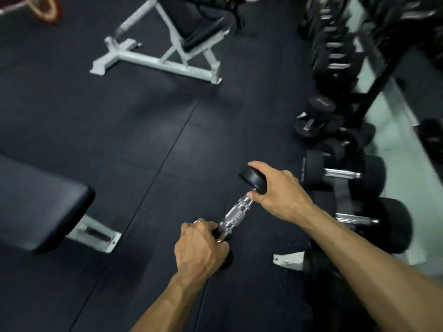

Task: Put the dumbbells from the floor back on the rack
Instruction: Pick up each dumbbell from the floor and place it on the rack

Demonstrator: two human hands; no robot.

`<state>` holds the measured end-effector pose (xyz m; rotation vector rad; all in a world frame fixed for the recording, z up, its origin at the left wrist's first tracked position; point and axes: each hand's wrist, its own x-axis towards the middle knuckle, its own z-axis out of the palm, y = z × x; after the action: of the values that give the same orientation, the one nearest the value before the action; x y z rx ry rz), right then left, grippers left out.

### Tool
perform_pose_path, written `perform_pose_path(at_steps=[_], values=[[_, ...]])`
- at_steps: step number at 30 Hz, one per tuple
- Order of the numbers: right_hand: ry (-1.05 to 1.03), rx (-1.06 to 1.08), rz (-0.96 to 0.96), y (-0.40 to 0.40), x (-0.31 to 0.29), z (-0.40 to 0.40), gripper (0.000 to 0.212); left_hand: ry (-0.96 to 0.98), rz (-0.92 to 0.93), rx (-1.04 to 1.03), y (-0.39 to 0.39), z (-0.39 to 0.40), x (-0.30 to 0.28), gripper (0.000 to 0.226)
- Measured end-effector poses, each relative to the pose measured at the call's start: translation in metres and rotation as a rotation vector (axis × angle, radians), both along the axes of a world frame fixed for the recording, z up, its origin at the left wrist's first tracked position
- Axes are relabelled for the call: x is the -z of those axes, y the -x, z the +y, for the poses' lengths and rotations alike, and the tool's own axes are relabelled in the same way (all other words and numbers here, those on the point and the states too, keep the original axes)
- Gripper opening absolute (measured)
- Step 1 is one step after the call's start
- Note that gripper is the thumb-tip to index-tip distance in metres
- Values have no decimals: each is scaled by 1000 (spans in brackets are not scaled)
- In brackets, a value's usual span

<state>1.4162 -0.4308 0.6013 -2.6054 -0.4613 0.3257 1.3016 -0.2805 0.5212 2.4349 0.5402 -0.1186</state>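
A black dumbbell (236,215) with a knurled chrome handle is held above the dark floor, tilted from lower left to upper right. My left hand (200,246) covers its near head, which is mostly hidden. My right hand (278,190) grips the far black head from the right side. The dumbbell rack (374,92) runs along the right, a black frame with rows of black dumbbells. Two large dumbbells (345,173) lie on its lowest level just right of my right hand.
A flat bench with a black pad (40,207) stands at the left. A white-framed incline bench (172,46) stands at the back. A white rack foot (288,259) sits on the floor near my right forearm. Smaller dumbbells (314,121) are piled by the rack.
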Motion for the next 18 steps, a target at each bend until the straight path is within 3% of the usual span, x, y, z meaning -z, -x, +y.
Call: perform_pose_path(at_steps=[9,18], values=[[118,153,-161,-25,-104,-70,69,82,-126,224,-60,-55,-78,10],[115,461,-207,-31,-161,-159,72,46,-183,537,-127,-124,-140,6]])
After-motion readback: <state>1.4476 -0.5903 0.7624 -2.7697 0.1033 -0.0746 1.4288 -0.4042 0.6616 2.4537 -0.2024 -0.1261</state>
